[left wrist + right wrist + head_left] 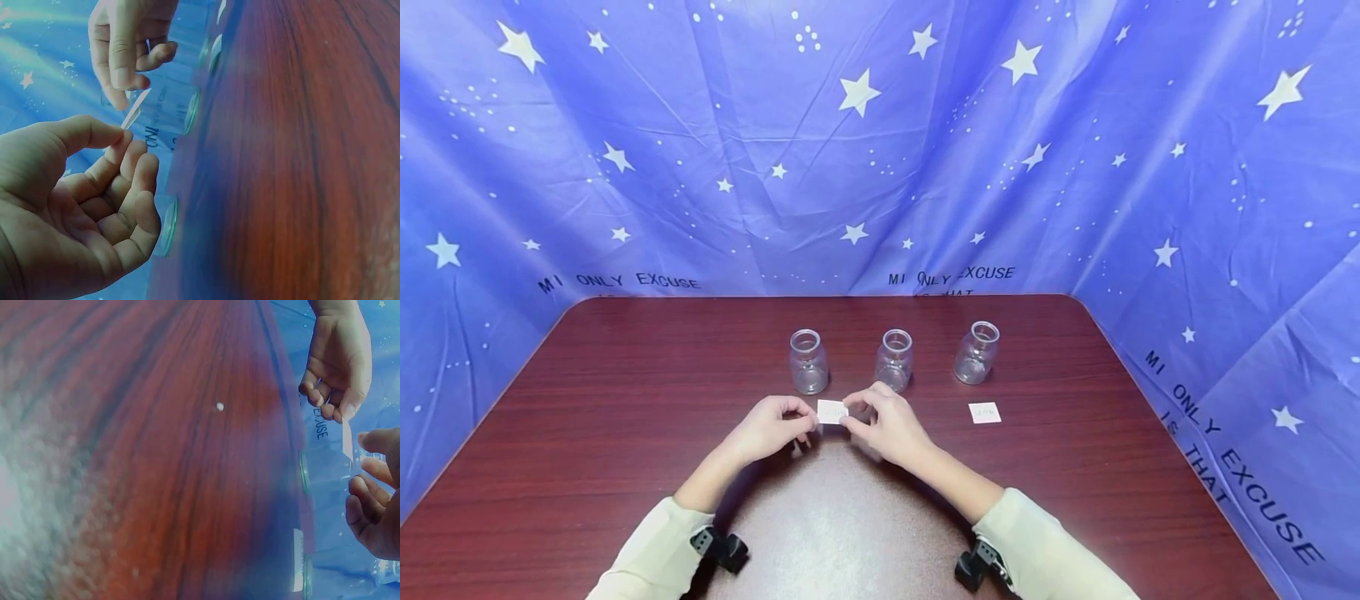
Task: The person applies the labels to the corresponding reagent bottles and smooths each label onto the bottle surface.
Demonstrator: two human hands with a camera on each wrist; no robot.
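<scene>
A small white paper card [831, 412] with faint writing is held up over the table in front of the glass jars. My left hand [772, 428] pinches its left edge between thumb and forefinger; the left wrist view shows the card [135, 109] nearly edge-on. My right hand [891, 425] is at the card's right edge, thumb and forefinger parted. In the right wrist view a small gap shows between these fingertips and the card [347, 439]. Behind the hands stand a left jar [809, 365], a middle jar [895, 358], partly hidden by my right hand, and a right jar [977, 354].
Another white card [985, 413] is in front of the right jar. The reddish-brown wooden table [625, 400] reaches back to a blue star-patterned cloth [790, 208]. A tiny white speck [220, 407] lies on the tabletop. Black wrist devices [721, 550] sit at both sleeves.
</scene>
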